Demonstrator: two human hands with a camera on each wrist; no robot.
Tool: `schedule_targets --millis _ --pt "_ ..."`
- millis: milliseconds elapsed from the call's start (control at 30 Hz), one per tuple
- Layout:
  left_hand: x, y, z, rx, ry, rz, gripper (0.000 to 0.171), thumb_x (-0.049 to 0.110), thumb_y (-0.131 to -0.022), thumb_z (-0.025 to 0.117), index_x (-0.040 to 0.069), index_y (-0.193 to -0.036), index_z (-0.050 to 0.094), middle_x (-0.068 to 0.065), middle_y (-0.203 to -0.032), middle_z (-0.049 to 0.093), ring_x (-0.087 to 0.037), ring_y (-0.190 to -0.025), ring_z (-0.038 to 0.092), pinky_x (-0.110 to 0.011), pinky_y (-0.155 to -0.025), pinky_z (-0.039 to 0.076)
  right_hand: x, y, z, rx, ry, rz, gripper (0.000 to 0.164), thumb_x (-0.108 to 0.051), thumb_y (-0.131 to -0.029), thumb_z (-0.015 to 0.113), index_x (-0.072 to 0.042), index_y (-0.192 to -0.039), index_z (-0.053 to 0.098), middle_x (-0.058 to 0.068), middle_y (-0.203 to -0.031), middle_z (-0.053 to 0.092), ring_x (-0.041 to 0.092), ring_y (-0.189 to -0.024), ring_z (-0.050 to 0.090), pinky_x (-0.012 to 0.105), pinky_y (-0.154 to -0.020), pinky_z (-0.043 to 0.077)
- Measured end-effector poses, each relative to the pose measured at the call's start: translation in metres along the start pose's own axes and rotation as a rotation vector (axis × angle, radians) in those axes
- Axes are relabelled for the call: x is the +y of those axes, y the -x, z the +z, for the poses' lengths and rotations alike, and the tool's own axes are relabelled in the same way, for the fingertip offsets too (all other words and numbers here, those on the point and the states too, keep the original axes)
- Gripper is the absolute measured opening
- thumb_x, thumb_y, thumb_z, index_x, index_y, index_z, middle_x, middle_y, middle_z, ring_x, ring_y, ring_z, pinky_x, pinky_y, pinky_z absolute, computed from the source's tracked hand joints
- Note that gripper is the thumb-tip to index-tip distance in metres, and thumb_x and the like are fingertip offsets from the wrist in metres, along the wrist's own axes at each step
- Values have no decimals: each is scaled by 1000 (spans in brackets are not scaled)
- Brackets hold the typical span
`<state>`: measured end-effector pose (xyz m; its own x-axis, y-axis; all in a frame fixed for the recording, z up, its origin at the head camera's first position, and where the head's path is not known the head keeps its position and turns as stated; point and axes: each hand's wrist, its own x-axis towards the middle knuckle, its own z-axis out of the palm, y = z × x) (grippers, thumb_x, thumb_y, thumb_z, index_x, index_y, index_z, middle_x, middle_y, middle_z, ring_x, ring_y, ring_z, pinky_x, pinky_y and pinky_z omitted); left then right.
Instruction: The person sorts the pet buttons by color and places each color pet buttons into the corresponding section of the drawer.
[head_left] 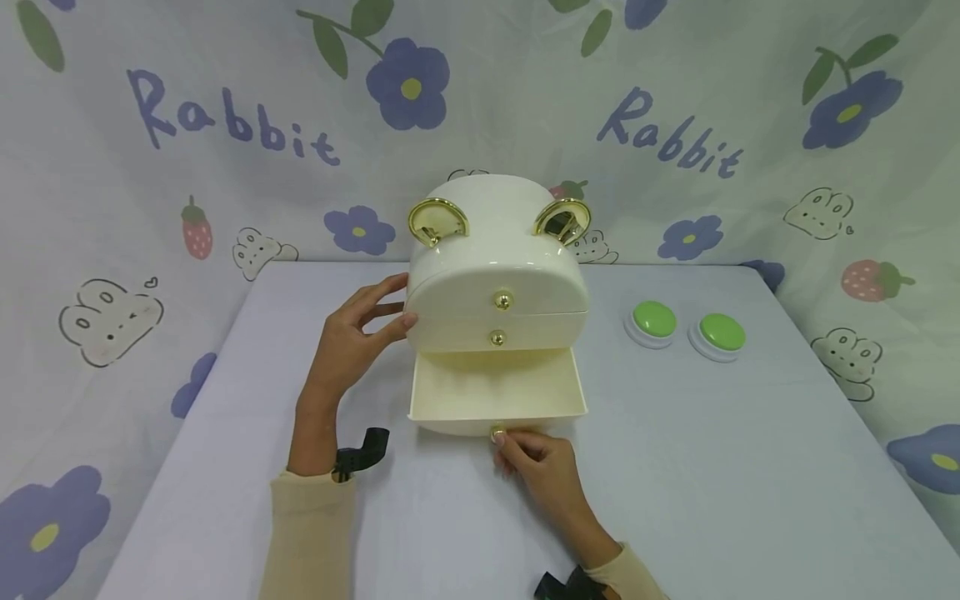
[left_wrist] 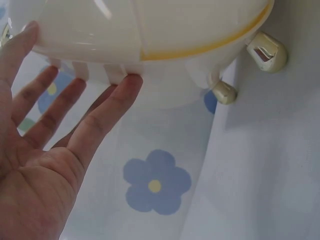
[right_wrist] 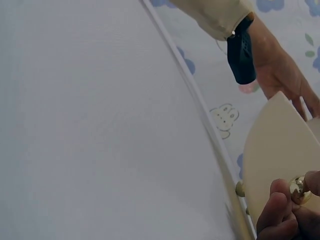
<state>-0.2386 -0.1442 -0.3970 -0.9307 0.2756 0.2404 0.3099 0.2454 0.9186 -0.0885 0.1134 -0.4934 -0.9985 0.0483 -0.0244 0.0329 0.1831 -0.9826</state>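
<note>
A glossy cream storage box (head_left: pixel 495 242) with two gold-rimmed ears and gold knobs stands on the table. Its bottom drawer (head_left: pixel 495 387) is pulled out and looks empty inside. My right hand (head_left: pixel 543 467) pinches that drawer's gold knob (right_wrist: pixel 299 190) between thumb and fingers. Against the box's left side rests my left hand (head_left: pixel 348 342), fingers spread and fairly straight, fingertips touching the wall. In the left wrist view, those fingertips (left_wrist: pixel 131 84) meet the smooth cream surface. The upper drawer and the lid compartment are closed.
Two green-topped push buttons (head_left: pixel 654 321) with white bases sit to the right of the box. A white cloth covers the table (head_left: pixel 750 467). Behind it hangs a curtain (head_left: pixel 480 100) printed with flowers, rabbits and lettering. Each wrist wears a black camera mount (head_left: pixel 363 452).
</note>
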Motion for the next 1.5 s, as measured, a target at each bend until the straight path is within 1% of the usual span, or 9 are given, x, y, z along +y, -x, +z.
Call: schedule_targets --millis 200,333,567,900,1033,1167,1233,1300,1500 --pt "27 5 0 -12 -21 -14 58 18 -94 73 14 -148 51 -5 -144 51 -31 -125 57 -27 -85 58 -2 8 0 -10 -3 15 26 -31 -94 73 -9 -79 78 1 -69 70 17 -62 62 23 -57 52" --pt "29 5 0 -11 -19 -13 58 19 -94 73 15 -147 52 -4 -143 52 -30 -125 57 -27 -86 58 -2 13 0 -12 -13 19 24 -28 -93 73 -8 -82 79 1 -70 70 17 -62 63 23 -58 53" --pt "-5 -2 -1 4 -9 -6 58 27 -92 76 33 -145 54 7 -142 52 -22 -124 58 -28 -85 58 -3 24 0 0 -40 49 16 -21 -92 74 -9 -83 79 1 -69 70 15 -61 63 23 -59 54" --pt "30 5 -1 -8 -12 -12 57 17 -94 73 14 -147 52 -5 -143 52 -30 -125 57 -26 -86 58 -4 36 -2 -19 8 26 15 -24 -91 76 -9 -87 79 -1 -73 72 15 -64 66 25 -58 57" --pt "32 7 1 -10 -10 -9 57 17 -94 72 14 -148 51 -6 -144 52 -32 -125 57 -27 -87 57 -3 40 -25 -122 66 -4 16 -24 -92 75 -10 -95 78 -1 -78 73 15 -67 69 29 -60 59" --pt "32 6 3 -2 -10 -1 58 18 -94 73 15 -148 51 -5 -143 52 -31 -125 57 -27 -87 57 0 41 -68 -281 112 28 16 -23 -96 70 -9 -97 77 1 -80 72 16 -69 68 31 -61 59" --pt "32 6 3 -3 -5 -1 58 18 -94 73 15 -148 52 -4 -143 52 -30 -124 57 -27 -87 57 2 39 -92 -298 127 59 16 -22 -96 69 -8 -97 77 3 -81 71 18 -71 68 32 -63 60" --pt "30 5 3 -5 -6 -1 58 18 -94 73 15 -148 51 -4 -144 52 -29 -125 57 -28 -87 57 4 33 -113 -222 165 78 16 -21 -97 69 -7 -97 76 4 -80 71 19 -71 67 31 -63 59" --pt "23 6 1 -10 12 -24 58 20 -94 74 17 -148 52 -1 -144 51 -26 -125 57 -28 -87 57 17 -8 -156 236 325 -1 24 -26 -99 66 -6 -108 74 5 -86 72 14 -75 64 21 -61 53"
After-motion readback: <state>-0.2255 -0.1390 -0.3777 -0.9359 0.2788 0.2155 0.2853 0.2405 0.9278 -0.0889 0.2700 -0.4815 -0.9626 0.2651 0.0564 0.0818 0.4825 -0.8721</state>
